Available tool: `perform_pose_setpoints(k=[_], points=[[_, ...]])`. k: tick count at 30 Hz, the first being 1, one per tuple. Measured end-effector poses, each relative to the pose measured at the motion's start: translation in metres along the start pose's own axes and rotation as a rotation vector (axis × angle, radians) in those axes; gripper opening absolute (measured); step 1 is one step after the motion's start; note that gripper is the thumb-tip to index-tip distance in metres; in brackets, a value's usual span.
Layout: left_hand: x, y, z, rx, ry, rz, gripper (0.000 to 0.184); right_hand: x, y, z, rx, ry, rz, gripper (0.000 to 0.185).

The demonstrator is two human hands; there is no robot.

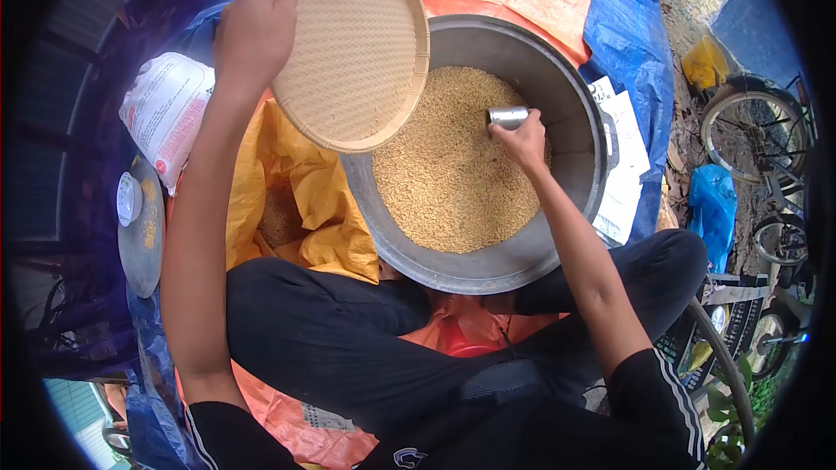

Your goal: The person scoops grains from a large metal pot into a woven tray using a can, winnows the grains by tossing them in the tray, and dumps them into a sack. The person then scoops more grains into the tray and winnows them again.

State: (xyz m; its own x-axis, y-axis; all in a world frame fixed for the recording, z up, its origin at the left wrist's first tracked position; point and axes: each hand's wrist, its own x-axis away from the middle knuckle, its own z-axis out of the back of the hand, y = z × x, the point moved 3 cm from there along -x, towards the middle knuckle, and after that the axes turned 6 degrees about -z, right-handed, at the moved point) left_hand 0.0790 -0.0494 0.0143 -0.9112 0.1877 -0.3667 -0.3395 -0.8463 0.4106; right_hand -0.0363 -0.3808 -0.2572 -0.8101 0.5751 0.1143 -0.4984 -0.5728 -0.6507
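My left hand (257,35) is closed on the rim of a round woven bamboo tray (353,43), raised and tilted over the left side of a big grey metal pot (461,271). A few bits cling near the tray's lower edge. Golden grain (444,183) that looks like unhusked rice fills the pot's bottom. Inside the pot, my right hand (525,141) grips a small silver metal cup (508,117) at the grain's surface, toward the right. Whether the cup has grain in it cannot be seen.
A yellow sack (335,218) with grain inside lies open left of the pot. Beyond it stand a white printed bag (170,109) and a round metal lid (144,252) with a small white bowl (129,198). Papers (623,165) lie at the right on blue tarp (631,26), near a bicycle (749,135).
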Motion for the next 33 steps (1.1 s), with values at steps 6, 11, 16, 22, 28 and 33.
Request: perform_pose_setpoints(k=[6,11,16,22,28,33], points=[[0.009,-0.019,0.014,0.086,0.086,0.005,0.046,-0.048,-0.035,-0.039,0.013,0.217,0.123,0.070],[0.015,-0.028,0.014,0.023,0.078,0.010,0.046,-0.026,-0.057,-0.088,0.130,-0.311,0.230,0.072],[0.015,-0.028,0.012,-0.009,0.035,0.060,0.047,0.012,-0.052,-0.108,0.120,-0.624,0.256,0.081],[0.018,-0.027,0.009,-0.026,0.005,0.061,0.049,0.070,-0.054,-0.110,-0.019,-0.789,0.282,0.087],[0.018,-0.039,0.002,-0.044,0.040,0.010,0.051,0.096,-0.043,-0.109,-0.188,-0.942,0.151,0.080],[0.019,-0.041,0.001,-0.065,0.028,0.045,0.051,0.104,-0.039,-0.098,-0.281,-1.058,0.100,0.071]])
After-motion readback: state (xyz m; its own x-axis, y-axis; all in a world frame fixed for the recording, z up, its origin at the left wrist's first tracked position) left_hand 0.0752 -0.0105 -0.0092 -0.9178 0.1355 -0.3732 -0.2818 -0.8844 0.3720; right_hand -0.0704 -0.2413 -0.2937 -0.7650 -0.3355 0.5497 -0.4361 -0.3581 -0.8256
